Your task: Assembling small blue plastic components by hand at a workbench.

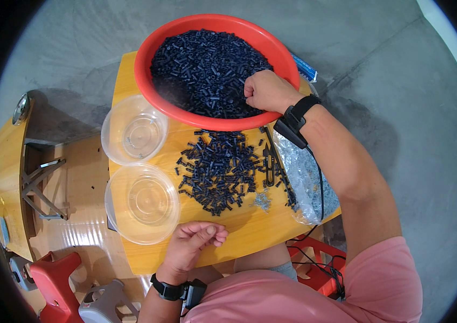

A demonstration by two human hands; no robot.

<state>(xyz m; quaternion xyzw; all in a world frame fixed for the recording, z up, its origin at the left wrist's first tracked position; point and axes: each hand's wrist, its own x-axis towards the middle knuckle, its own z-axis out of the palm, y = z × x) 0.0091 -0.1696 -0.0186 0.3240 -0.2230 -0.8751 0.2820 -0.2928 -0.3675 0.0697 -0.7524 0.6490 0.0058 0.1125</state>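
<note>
My right hand (272, 91) is over the right side of a large red basin (147, 92), its fingers curled closed at the small dark tube-shaped pieces (207, 62) that fill it. Whatever those fingers hold is hidden. Near the table's front edge is my left hand (196, 245), thumb and fingertips drawn together; anything between them is too small to make out. Just beyond it lies a loose pile of the same dark pieces (220, 172). Beside the pile are a small heap of thin silvery bits (262, 201) and a black slim tool (269, 168).
Two clear round plastic tubs (134, 129) stand on the left of the yellow wooden table (234, 237). On the right lies a clear plastic bag (306, 183) of small pale pieces, crossed by a black cable (321, 188). Red (58, 280) and grey stools (104, 301) stand at lower left.
</note>
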